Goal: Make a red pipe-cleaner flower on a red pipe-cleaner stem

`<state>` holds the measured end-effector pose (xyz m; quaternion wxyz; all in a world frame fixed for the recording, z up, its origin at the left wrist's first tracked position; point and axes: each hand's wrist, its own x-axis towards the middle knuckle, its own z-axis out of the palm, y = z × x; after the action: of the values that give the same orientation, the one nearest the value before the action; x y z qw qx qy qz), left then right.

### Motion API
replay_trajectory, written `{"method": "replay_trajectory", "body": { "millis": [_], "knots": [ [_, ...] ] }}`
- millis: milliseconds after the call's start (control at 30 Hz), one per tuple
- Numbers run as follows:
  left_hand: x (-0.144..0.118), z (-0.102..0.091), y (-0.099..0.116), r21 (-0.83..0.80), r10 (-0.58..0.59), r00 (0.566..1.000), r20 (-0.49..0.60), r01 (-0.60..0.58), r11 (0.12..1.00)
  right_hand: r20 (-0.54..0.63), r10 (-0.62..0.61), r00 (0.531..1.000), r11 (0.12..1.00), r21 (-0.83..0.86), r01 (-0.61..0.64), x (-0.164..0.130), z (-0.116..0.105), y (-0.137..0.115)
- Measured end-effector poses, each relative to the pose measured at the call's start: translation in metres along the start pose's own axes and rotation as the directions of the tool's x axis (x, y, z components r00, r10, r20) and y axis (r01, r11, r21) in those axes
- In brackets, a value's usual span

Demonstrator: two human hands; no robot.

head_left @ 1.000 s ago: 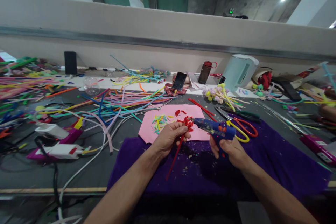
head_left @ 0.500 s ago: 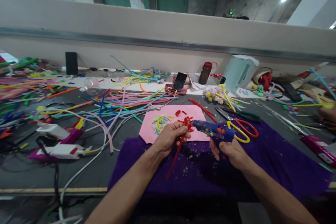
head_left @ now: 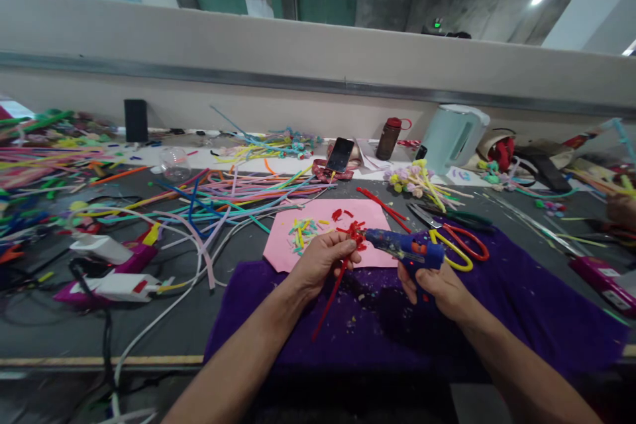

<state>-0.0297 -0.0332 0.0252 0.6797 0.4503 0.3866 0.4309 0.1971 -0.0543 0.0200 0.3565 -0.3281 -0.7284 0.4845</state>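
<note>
The left hand (head_left: 320,262) is clenched around a red pipe-cleaner flower (head_left: 354,236); its bunched red head stands just above the fingers, and its straight red stem (head_left: 328,305) runs down and out below the grip, slanting toward the person over the purple cloth (head_left: 521,305); the right hand (head_left: 437,285) is wrapped about the handle of a blue glue gun (head_left: 405,248), grasping it firmly, with the barrel stretching away from that grip toward the left hand, the nozzle just beside the red head, touching or nearly so; I cannot tell which.

Just beyond the left grip lies a pink sheet (head_left: 318,225) on the worktop (head_left: 199,324), bearing small cut bits of yellow, green and red; beyond the right grip, near the gun's back end, lie scissors with red and yellow handles (head_left: 460,246); farther off from that grip sits a small posy of pale fuzzy flowers (head_left: 415,179), then a brown bottle with a red cap (head_left: 389,138), a dark phone (head_left: 340,154) propped up, and a pale kettle (head_left: 454,136).

Well to the left of the left grip spreads a tangle of coloured pipe cleaners (head_left: 223,192); nearer the person on that side lie white and magenta glue guns (head_left: 114,268) with trailing cords.
</note>
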Motion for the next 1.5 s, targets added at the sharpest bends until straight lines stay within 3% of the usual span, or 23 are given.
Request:
{"method": "replay_trajectory", "body": {
  "millis": [200,367,633,867,1167,1500],
  "knots": [
    [0.0007,-0.0008,-0.0004,-0.003,0.009,1.0,0.0,-0.009,1.0,0.031,-0.002,1.0,1.0,0.0,0.002,-0.0035,-0.0017,0.0012],
    [0.0006,-0.001,-0.0012,0.029,-0.005,1.0,0.006,0.004,1.0,-0.012,0.01,1.0,0.997,0.075,-0.01,-0.0033,-0.0006,0.0056],
    [-0.0001,0.0,0.0,0.017,0.004,1.0,0.006,-0.004,1.0,0.032,-0.006,0.999,1.0,-0.003,0.006,-0.0035,-0.0035,0.0033],
    [0.0004,0.0,-0.001,0.033,0.003,1.0,-0.005,-0.003,0.999,-0.003,0.027,1.0,0.996,0.08,-0.027,-0.0045,-0.0028,0.0035],
    [0.0002,-0.0002,-0.0008,0.031,-0.003,1.0,0.0,0.003,1.0,0.025,-0.014,1.0,1.0,-0.021,0.014,-0.0044,-0.0033,0.0029],
    [-0.0003,0.0003,-0.0006,0.054,-0.002,1.0,0.009,0.002,0.999,0.011,0.006,1.0,1.0,0.007,-0.006,-0.0036,-0.0023,0.0025]
  ]
}}
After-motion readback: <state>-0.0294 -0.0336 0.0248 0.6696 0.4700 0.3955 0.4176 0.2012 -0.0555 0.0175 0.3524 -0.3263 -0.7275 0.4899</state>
